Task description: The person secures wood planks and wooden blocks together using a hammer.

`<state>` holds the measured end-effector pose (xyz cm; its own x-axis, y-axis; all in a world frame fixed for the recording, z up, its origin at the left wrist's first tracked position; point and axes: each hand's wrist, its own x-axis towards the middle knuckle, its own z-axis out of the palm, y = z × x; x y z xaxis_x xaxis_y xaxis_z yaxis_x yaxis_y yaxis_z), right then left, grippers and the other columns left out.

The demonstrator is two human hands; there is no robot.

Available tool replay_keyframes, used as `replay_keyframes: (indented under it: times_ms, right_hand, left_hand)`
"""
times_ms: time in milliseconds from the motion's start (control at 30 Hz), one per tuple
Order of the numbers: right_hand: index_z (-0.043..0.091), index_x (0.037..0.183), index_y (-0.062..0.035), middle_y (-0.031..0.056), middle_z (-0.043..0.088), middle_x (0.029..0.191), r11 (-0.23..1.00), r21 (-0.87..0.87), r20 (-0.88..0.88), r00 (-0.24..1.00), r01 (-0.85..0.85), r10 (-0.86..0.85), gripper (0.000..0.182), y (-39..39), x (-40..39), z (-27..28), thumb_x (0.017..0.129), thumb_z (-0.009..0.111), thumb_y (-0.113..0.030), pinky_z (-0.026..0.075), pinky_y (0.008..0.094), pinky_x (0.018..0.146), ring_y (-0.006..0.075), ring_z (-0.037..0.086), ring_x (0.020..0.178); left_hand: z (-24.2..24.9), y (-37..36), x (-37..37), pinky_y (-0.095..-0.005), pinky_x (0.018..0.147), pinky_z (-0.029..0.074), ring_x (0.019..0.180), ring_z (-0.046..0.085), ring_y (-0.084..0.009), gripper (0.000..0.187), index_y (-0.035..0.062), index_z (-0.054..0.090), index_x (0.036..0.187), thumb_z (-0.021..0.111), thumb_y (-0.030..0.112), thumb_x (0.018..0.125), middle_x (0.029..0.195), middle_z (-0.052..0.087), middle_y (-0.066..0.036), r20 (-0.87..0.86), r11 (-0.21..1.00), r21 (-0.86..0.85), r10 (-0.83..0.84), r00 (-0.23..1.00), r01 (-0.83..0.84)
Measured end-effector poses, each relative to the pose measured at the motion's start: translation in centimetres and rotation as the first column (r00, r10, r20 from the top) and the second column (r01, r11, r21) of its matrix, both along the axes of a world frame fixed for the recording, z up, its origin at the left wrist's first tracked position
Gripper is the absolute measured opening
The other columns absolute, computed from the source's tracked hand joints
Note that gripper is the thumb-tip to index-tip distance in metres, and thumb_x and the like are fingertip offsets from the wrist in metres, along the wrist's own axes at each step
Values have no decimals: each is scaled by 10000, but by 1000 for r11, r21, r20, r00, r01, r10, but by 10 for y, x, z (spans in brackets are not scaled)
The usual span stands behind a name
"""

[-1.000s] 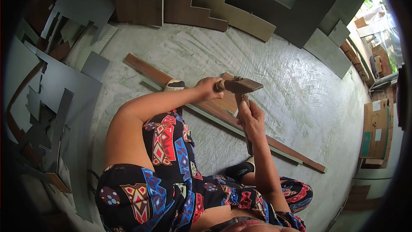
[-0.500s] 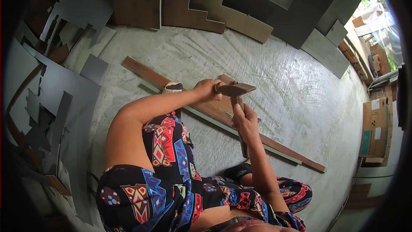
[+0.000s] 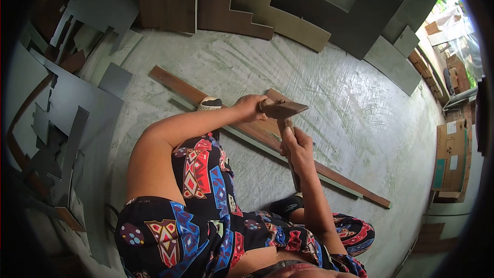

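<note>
My right hand (image 3: 298, 144) is closed around the handle of a hammer (image 3: 286, 109), whose head is raised over a brown wooden strip. My left hand (image 3: 250, 108) is closed with its fingertips against the near end of the hammer head. Whatever those fingers pinch, if anything, is hidden there. Beneath both hands runs the long brown wooden strip (image 3: 177, 85), lying diagonally on the floor. Alongside it is a thinner pale green-edged strip (image 3: 337, 185). A short brown board piece (image 3: 274, 93) shows just behind the hammer head.
Large brown and grey panels (image 3: 167, 0) lean along the back. Grey offcuts (image 3: 82, 92) are piled at the left. A cardboard box (image 3: 450, 157) stands at the right. My shod foot (image 3: 210, 103) rests by the long strip, on the concrete floor (image 3: 355, 108).
The view has shifted slightly. My right hand and the hammer have dipped a little. My left hand keeps its place by the hammer head.
</note>
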<state>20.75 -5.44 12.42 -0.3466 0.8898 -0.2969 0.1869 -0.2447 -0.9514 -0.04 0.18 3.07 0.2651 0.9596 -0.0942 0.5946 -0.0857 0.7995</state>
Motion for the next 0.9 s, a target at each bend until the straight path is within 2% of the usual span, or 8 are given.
replay_keyframes:
  times_ms: [100, 200, 300, 433, 500, 633, 700, 900]
  right_hand:
    - [528, 800, -23, 28, 508, 625, 999, 36, -63, 998, 20, -18, 327, -2, -2, 8, 926, 503, -324, 401, 236, 476, 88, 474, 509]
    - [529, 796, -21, 29, 509, 622, 999, 34, 15, 1000, -7, 7, 339, 5, -1, -4, 926, 501, -333, 403, 238, 472, 89, 475, 507]
    - [527, 785, -22, 30, 512, 621, 1000, -3, 4, 1000, 13, -13, 348, 4, 1, -7, 927, 496, -338, 409, 238, 470, 91, 478, 507]
    - [522, 767, -27, 35, 515, 615, 998, 1, -75, 995, 64, -64, 352, 0, 2, 3, 928, 493, -339, 414, 239, 465, 96, 481, 496]
    - [523, 765, -26, 34, 512, 608, 999, 16, -57, 997, 46, -45, 358, 3, 2, 4, 927, 493, -343, 413, 237, 466, 95, 479, 492]
    - [521, 770, -26, 33, 507, 598, 1000, 18, 12, 1000, 13, -13, 355, 5, 2, -9, 929, 488, -342, 407, 236, 468, 93, 477, 491]
    - [517, 777, -28, 33, 507, 596, 1000, 13, -13, 1000, 18, -18, 347, 3, 2, -7, 929, 488, -339, 401, 236, 467, 93, 477, 491]
    - [512, 762, -26, 35, 508, 612, 999, 32, -61, 998, 36, -35, 353, 1, -1, -4, 927, 493, -338, 392, 238, 464, 97, 477, 498]
  left_hand:
    - [-1, 1, -3, -341, 766, 472, 854, 621, -247, 433, 122, 587, 1053, 749, 139, 652, 900, 656, -77, 96, 997, -68, 32, 995, -25]
    - [14, 0, 1, -344, 750, 472, 834, 619, -250, 424, 127, 592, 1039, 751, 163, 648, 870, 650, -82, -45, 997, -73, 32, 998, -36]
    - [10, -1, 1, -348, 733, 472, 815, 617, -251, 392, 118, 594, 1007, 744, 187, 651, 847, 646, -84, -32, 998, -13, 59, 998, -60]
    - [4, -1, -3, -355, 733, 473, 819, 617, -255, 386, 115, 594, 1009, 734, 196, 659, 851, 647, -87, -10, 998, -48, 41, 999, -41]
    - [6, 0, -3, -356, 736, 473, 822, 617, -257, 390, 115, 594, 1016, 730, 199, 661, 857, 649, -89, 12, 998, -32, 48, 999, -47]
    - [13, 3, 2, -355, 742, 474, 821, 617, -256, 409, 123, 596, 1031, 736, 196, 654, 864, 651, -84, -58, 999, -33, 37, 998, -39]
    - [11, -1, 1, -356, 742, 474, 822, 617, -259, 409, 122, 596, 1025, 742, 195, 650, 866, 650, -86, -58, 999, 4, 50, 997, -49]
    - [8, 1, -2, -354, 746, 472, 837, 619, -258, 415, 124, 595, 1020, 751, 198, 643, 878, 650, -89, 22, 999, -31, 33, 999, -32]
